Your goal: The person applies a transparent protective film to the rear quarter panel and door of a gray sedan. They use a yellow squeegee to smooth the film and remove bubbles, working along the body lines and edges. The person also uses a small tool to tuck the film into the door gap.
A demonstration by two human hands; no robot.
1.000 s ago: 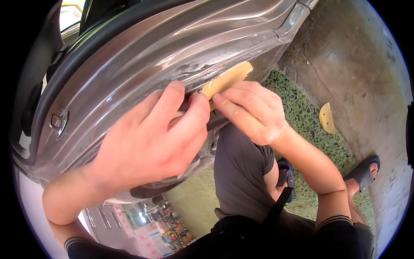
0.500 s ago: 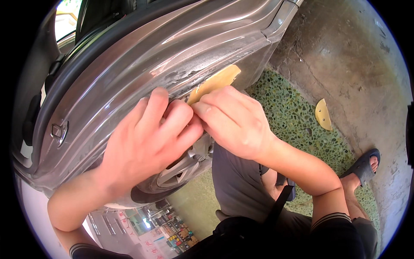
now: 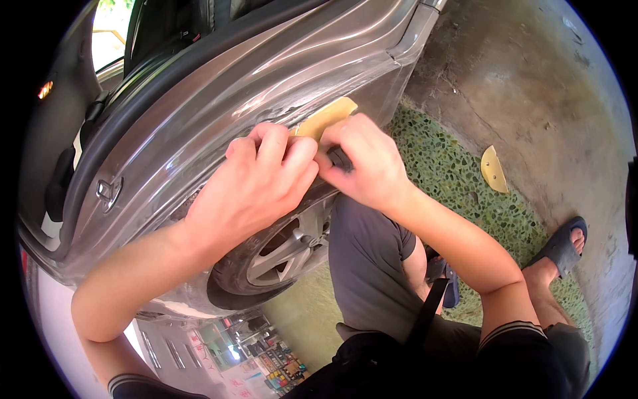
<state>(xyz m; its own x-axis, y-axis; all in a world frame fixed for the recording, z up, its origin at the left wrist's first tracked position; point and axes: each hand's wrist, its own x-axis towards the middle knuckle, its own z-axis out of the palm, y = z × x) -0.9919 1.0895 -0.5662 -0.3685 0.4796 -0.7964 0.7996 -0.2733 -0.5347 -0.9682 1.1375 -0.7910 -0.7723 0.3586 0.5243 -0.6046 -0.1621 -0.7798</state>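
A yellow, curved piece of sandpaper (image 3: pixel 329 115) lies against the lower sill of a grey-brown car body (image 3: pixel 219 113), near a scuffed patch. At its left end my left hand (image 3: pixel 262 166) is closed, its bent fingers on the paper's edge. My right hand (image 3: pixel 365 159) is beside it, fingers curled in toward the thumb. Through the loop of thumb and forefinger a dark patch shows. Whatever its fingertips pinch is hidden. The two hands nearly touch.
Below the hands is the car's wheel (image 3: pixel 286 249). A half-round yellow sandpaper piece (image 3: pixel 493 169) with holes lies on the green speckled floor (image 3: pixel 438 143). My sandalled foot (image 3: pixel 565 246) rests at the right. A metal door latch loop (image 3: pixel 109 193) sticks out at the left.
Both hands have shifted slightly up in view. The right hand has turned and its fingers have curled, opening a gap by the thumb. My left fingers have drawn closer together.
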